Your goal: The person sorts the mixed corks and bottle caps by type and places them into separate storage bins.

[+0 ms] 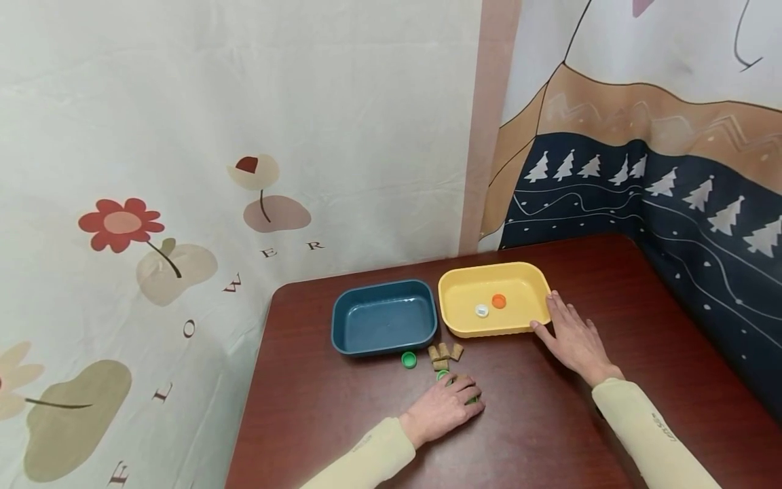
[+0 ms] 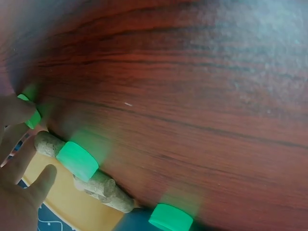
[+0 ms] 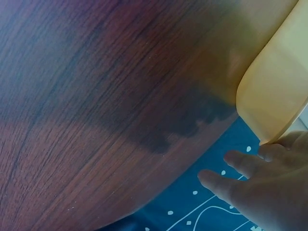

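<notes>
— "Wrist view reveals a green cap (image 2: 35, 120) at the left hand (image 1: 444, 409), near corks (image 1: 443, 351); gripped?"
— "Can't tell. The straight-fingered right hand (image 1: 577, 341) touches a yellow tray (image 1: 489, 332); only the head view shows its white disc (image 1: 481, 310)."

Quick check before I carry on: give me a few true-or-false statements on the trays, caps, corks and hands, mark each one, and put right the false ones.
1. In the head view, the yellow tray stands to the right of the blue tray. True.
2. The right hand touches the blue tray. False: it touches the yellow tray.
3. The left hand has its fingers on a green cap. True.
4. Only one green cap can be seen. False: three show.
5. Four corks lie on the table. True.
6. The white cap is in the blue tray. False: it lies in the yellow tray.
</notes>
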{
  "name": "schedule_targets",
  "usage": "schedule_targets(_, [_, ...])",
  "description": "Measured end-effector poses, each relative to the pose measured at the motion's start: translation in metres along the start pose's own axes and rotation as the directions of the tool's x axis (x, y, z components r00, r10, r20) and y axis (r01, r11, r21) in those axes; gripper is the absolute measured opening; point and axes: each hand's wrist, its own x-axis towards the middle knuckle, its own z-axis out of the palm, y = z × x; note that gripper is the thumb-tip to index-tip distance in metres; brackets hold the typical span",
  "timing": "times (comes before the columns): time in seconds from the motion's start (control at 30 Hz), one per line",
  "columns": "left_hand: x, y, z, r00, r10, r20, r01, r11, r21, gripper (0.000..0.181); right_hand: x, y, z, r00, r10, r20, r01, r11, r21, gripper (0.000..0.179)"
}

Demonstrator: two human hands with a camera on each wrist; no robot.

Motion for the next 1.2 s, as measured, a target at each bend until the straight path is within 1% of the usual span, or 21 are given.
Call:
schedule_targets(0.23, [0.001,-0.002,-0.001,0.999,0.011,-0.041,-0.010,1.000,0.021,0.027,0.000,-0.001,-0.001,1.000,0.007,0.006,-0.007,1.000,0.005,0.096])
schedule_targets(0.37, [-0.001,-0.002,-0.002,0.998,-0.005,-0.066,0.005,1.000,-0.002,0.029,0.000,-0.002,-0.001,1.000,0.005,0.014,-0.006,1.000,0.005,0.096])
schedule_targets(0.53, [-0.002,-0.005,-0.006,0.991,-0.064,-0.118,0.056,0.996,-0.067,0.027,-0.001,-0.002,-0.002,1.000,0.001,0.015,-0.001,1.000,0.007,0.095])
schedule_targets(0.67, [0.001,-0.010,-0.012,0.977,-0.140,-0.164,0.120,0.985,-0.126,0.021,0.000,-0.002,-0.001,1.000,0.002,0.011,-0.002,1.000,0.006,0.096])
schedule_targets(0.73, [0.003,-0.013,-0.014,0.965,-0.187,-0.184,0.159,0.975,-0.154,0.018,0.000,-0.002,-0.001,1.000,0.002,0.009,-0.002,1.000,0.008,0.096])
schedule_targets(0.8, [0.005,-0.017,-0.017,0.950,-0.236,-0.203,0.201,0.963,-0.181,0.020,0.000,-0.002,0.000,1.000,-0.001,0.006,0.001,1.000,0.010,0.095])
schedule_targets(0.9, [0.008,-0.023,-0.020,0.923,-0.308,-0.233,0.256,0.940,-0.226,0.026,0.000,-0.002,0.000,1.000,-0.004,0.004,0.004,1.000,0.013,0.095])
schedule_targets(1.07, [0.014,-0.032,-0.024,0.864,-0.415,-0.285,0.335,0.897,-0.288,0.033,0.000,-0.001,0.000,1.000,-0.006,0.000,0.006,1.000,0.011,0.095])
schedule_targets(1.2, [0.018,-0.038,-0.025,0.816,-0.494,-0.299,0.390,0.854,-0.345,0.035,0.001,-0.002,0.001,1.000,-0.007,-0.002,0.007,1.000,0.010,0.095])
